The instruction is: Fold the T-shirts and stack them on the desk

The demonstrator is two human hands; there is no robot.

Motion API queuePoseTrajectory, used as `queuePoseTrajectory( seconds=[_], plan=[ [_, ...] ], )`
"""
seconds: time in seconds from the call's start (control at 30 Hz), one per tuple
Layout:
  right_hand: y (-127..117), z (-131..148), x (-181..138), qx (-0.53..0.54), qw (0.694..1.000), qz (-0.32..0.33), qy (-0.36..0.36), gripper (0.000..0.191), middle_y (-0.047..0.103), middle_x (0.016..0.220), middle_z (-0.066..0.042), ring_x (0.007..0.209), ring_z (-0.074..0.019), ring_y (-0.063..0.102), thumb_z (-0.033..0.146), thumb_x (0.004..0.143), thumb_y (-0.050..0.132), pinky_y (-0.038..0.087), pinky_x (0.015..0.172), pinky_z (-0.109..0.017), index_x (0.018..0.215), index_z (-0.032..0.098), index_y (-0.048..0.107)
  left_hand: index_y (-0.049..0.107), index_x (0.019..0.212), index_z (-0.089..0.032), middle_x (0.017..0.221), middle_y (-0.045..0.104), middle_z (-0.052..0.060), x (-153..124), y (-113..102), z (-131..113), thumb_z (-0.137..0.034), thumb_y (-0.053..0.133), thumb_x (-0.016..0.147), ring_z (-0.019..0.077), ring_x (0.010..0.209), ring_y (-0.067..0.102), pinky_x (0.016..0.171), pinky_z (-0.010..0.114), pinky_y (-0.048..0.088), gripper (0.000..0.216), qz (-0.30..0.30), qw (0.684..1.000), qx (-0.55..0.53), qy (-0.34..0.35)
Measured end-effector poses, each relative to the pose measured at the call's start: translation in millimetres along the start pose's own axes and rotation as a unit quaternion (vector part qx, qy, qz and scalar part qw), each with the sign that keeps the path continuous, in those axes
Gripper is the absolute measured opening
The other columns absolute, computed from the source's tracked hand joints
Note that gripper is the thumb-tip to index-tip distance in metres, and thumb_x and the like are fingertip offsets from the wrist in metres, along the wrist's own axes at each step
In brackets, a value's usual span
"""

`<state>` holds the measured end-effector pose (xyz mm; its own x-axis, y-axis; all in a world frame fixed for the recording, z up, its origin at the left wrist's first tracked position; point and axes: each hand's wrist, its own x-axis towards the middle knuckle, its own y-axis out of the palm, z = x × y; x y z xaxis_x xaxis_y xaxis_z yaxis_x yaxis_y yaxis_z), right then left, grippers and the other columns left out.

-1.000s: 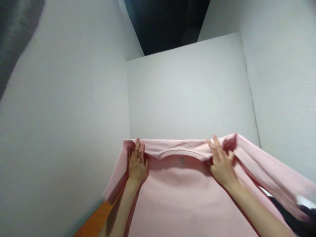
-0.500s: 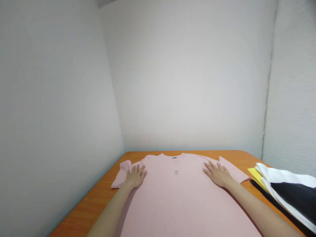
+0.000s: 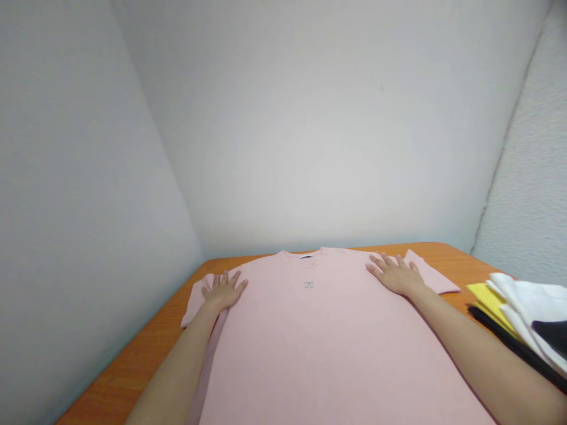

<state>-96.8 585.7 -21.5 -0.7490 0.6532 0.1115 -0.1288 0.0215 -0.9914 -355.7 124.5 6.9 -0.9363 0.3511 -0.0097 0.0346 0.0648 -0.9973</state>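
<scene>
A pink T-shirt (image 3: 319,342) lies spread flat, front side up, its neckline toward the far edge and a small silvery emblem on the chest. My left hand (image 3: 224,290) rests with fingers spread on the shirt near the left sleeve. On the other side my right hand (image 3: 397,275) lies flat, fingers apart, beside the right sleeve. Neither hand grasps any cloth. The shirt's lower hem is out of view.
The shirt lies on an orange-brown wooden table (image 3: 128,372). A stack of folded clothes (image 3: 531,304), white, yellow and black, sits at the right. Pale walls (image 3: 310,130) stand behind the table and along its sides.
The view has shifted and tilted. My left hand has slid outward to the left across the shirt, and the left sleeve lies flatter. My right hand stays near the right sleeve.
</scene>
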Motion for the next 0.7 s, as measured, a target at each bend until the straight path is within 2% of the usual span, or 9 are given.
queuePoseTrajectory(
  seconds=[0.27, 0.37, 0.43, 0.5, 0.57, 0.63, 0.7],
  plan=[
    [-8, 6, 1, 0.017, 1.0, -0.006, 0.005, 0.064, 0.024, 0.157, -0.001, 0.141, -0.0359, 0.02, 0.067, 0.095, 0.018, 0.014, 0.111, -0.059, 0.15, 0.036, 0.03, 0.027, 0.15, -0.037, 0.16, 0.016, 0.011, 16, 9, -1, -0.072, 0.021, 0.088, 0.0411, 0.145, 0.014, 0.1, 0.077, 0.016, 0.071, -0.029, 1.0, 0.004, 0.01],
    [-11, 5, -2, 0.013, 0.997, -0.014, 0.075, 0.068, 0.026, 0.155, -0.009, 0.142, -0.0339, 0.019, 0.061, 0.098, 0.011, 0.016, 0.112, -0.055, 0.152, 0.024, 0.031, 0.027, 0.15, -0.036, 0.159, 0.017, 0.012, 17, 13, 1, -0.068, 0.021, 0.09, 0.0411, 0.144, 0.017, 0.101, 0.076, 0.018, 0.069, -0.036, 0.999, 0.007, 0.013],
    [-14, 2, -3, 0.008, 0.992, -0.016, 0.129, 0.071, 0.026, 0.154, -0.016, 0.142, -0.0354, 0.017, 0.057, 0.099, 0.008, 0.017, 0.111, -0.057, 0.151, 0.016, 0.032, 0.028, 0.15, -0.034, 0.158, 0.019, 0.012, 17, 11, 0, -0.066, 0.019, 0.091, 0.0401, 0.143, 0.021, 0.103, 0.073, 0.02, 0.067, -0.035, 0.999, 0.028, 0.011],
    [-20, -3, -5, 0.0, 0.987, -0.012, 0.162, 0.071, 0.027, 0.152, -0.022, 0.141, -0.039, 0.017, 0.055, 0.099, 0.014, 0.013, 0.109, -0.063, 0.149, 0.009, 0.034, 0.034, 0.149, -0.031, 0.156, 0.026, 0.015, 16, 3, -6, -0.062, 0.021, 0.092, 0.0398, 0.142, 0.026, 0.106, 0.07, 0.018, 0.066, -0.034, 0.998, 0.059, 0.004],
    [-32, -12, -5, -0.011, 0.983, -0.005, 0.181, 0.069, 0.029, 0.149, -0.027, 0.14, -0.042, 0.017, 0.051, 0.098, 0.029, 0.008, 0.108, -0.066, 0.147, 0.004, 0.036, 0.042, 0.145, -0.025, 0.153, 0.032, 0.016, 9, -12, -21, -0.057, 0.029, 0.092, 0.0391, 0.143, 0.023, 0.11, 0.067, 0.01, 0.063, -0.057, 0.993, 0.102, 0.01],
    [-48, -23, -3, -0.02, 0.984, 0.01, 0.177, 0.063, 0.035, 0.145, -0.029, 0.139, -0.0418, 0.021, 0.042, 0.094, 0.044, 0.006, 0.109, -0.063, 0.143, 0.002, 0.041, 0.046, 0.143, -0.021, 0.153, 0.033, 0.014, -9, -32, -48, -0.047, 0.035, 0.091, 0.0356, 0.145, 0.018, 0.113, 0.063, 0.003, 0.059, -0.118, 0.979, 0.144, 0.081],
    [-65, -37, 1, -0.023, 0.987, 0.038, 0.157, 0.051, 0.047, 0.137, -0.025, 0.135, -0.0375, 0.033, 0.028, 0.089, 0.055, 0.013, 0.11, -0.058, 0.135, 0.006, 0.054, 0.045, 0.143, -0.019, 0.154, 0.032, 0.012, -47, -50, -84, -0.039, 0.037, 0.092, 0.0314, 0.146, 0.02, 0.116, 0.058, 0.003, 0.056, -0.191, 0.944, 0.168, 0.208]
  ],
)
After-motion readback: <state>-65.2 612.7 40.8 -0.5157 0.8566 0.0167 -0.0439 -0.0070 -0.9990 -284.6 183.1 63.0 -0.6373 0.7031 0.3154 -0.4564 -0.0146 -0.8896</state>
